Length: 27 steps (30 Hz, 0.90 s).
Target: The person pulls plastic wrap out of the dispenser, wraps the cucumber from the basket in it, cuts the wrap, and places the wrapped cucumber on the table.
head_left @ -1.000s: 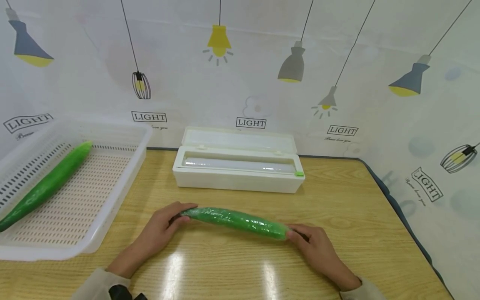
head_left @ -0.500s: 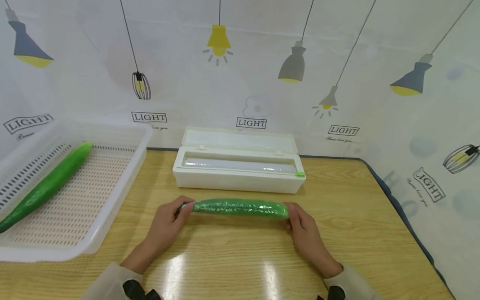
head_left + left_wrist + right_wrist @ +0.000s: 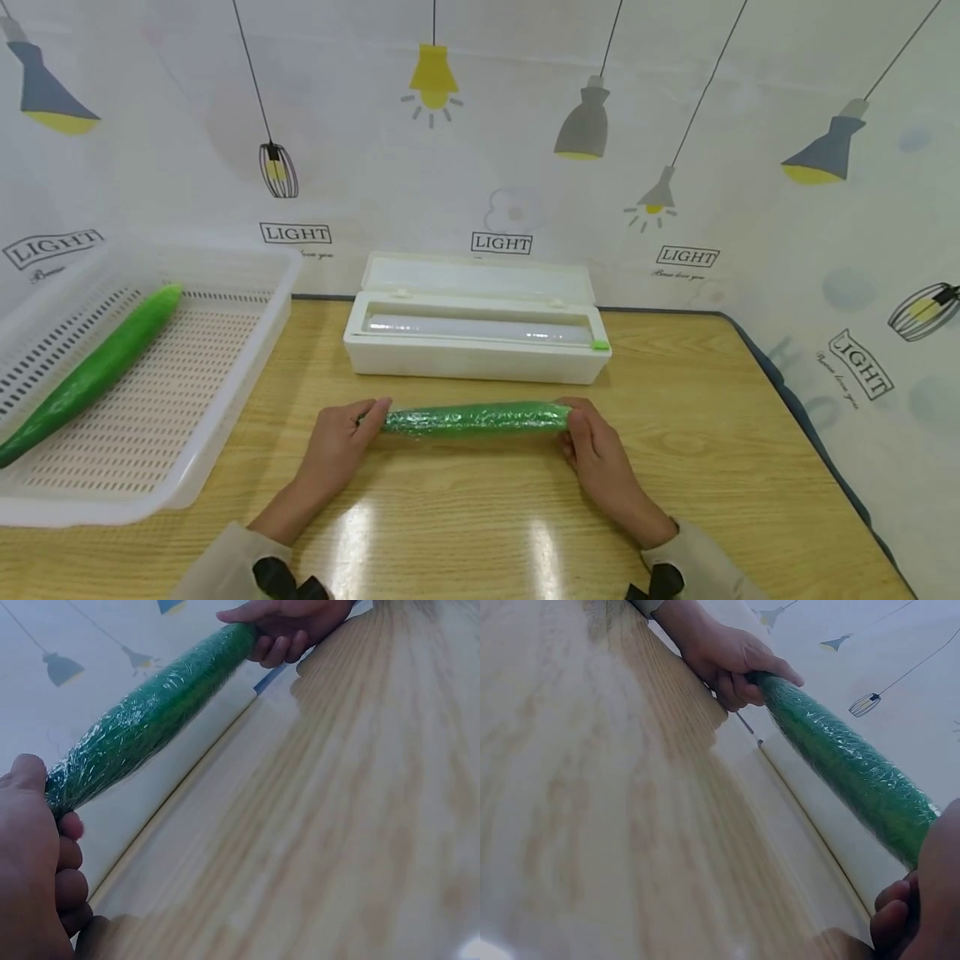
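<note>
The film-wrapped cucumber (image 3: 476, 417), probably stiff, light and a bit slippery, is pinched at each tip by the left hand (image 3: 341, 442) and right hand (image 3: 596, 450), just above the bench (image 3: 720, 467).

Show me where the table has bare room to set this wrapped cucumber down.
Bare wood lies right of the wrap dispenser, out to the table edge, and along the near edge in front of both hands. The white basket crowds the left side, though its mesh beside the unwrapped cucumber is free.
</note>
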Tool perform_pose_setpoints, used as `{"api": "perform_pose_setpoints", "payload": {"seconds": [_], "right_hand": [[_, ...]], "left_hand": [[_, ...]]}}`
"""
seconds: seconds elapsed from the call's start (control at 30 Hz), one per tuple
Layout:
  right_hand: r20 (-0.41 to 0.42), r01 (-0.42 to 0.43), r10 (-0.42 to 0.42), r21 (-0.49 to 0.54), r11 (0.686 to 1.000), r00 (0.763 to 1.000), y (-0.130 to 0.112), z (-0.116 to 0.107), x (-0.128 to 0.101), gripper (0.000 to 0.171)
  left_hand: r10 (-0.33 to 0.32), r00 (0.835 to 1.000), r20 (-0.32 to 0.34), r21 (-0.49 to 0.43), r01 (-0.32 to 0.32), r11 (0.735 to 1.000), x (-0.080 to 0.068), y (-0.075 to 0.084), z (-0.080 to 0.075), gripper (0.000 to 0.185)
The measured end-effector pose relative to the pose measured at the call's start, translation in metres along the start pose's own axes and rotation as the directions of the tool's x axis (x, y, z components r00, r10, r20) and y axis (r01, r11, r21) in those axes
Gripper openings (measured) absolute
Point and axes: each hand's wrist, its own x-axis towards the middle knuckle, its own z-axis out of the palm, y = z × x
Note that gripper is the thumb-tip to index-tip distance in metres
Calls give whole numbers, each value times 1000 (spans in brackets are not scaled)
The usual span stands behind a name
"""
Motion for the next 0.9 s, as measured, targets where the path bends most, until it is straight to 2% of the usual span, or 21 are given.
{"api": "perform_pose_setpoints", "payload": {"seconds": [0.13,0.23,0.3,0.43,0.53,0.63,0.8,0.87,0.9], "right_hand": [[-42,-84,81,-58,995,996,7,1,-1,30],[-45,-146,144,-41,988,988,11,1,-2,37],[-38,-158,157,-15,987,987,12,0,-2,40],[-44,-166,166,9,986,985,14,0,-2,44],[-72,-211,211,6,977,975,13,-1,-2,46],[-94,-288,290,27,957,953,8,-3,-1,47],[-91,-398,406,99,912,909,-3,-6,2,48],[-91,-413,423,114,904,901,-4,-6,2,47],[-88,-403,412,104,909,907,-3,-6,2,48]], "left_hand": [[30,999,14,-5,-30,1000,-1,0,1,41],[85,996,10,2,-85,996,-2,0,1,28],[123,992,-6,11,-123,992,-2,0,0,20],[210,978,-16,2,-210,978,-2,-1,0,14],[265,964,15,-34,-265,964,-2,-1,-1,13],[275,958,85,-78,-269,960,-1,0,-2,12],[237,948,211,-130,-213,968,-2,5,-3,21],[249,940,231,-147,-220,964,-2,7,-3,26],[263,938,226,-152,-233,960,-3,7,-3,27]]}}
